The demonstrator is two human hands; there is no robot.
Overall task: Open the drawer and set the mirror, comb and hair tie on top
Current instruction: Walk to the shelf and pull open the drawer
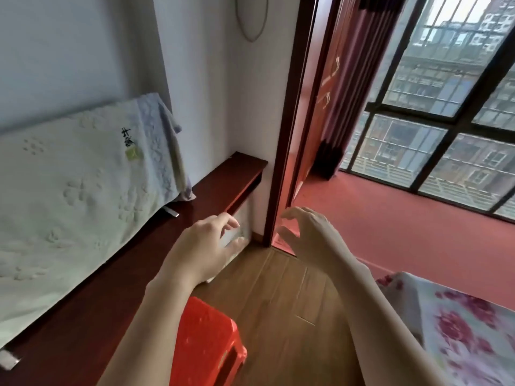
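Both hands, left hand (204, 243) and right hand (305, 235), reach forward empty with fingers spread, likely toward the pale drawer (237, 232) under the dark table (223, 179); mirror, comb and hair tie are not visible.

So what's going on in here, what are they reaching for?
A person is reaching both hands toward the pale drawer front under the dark wooden shelf. The left hand is at the drawer, fingers curled but not clearly gripping; the right hand hovers open beside the door frame. Both hands are empty. No mirror, comb or hair tie is visible yet.
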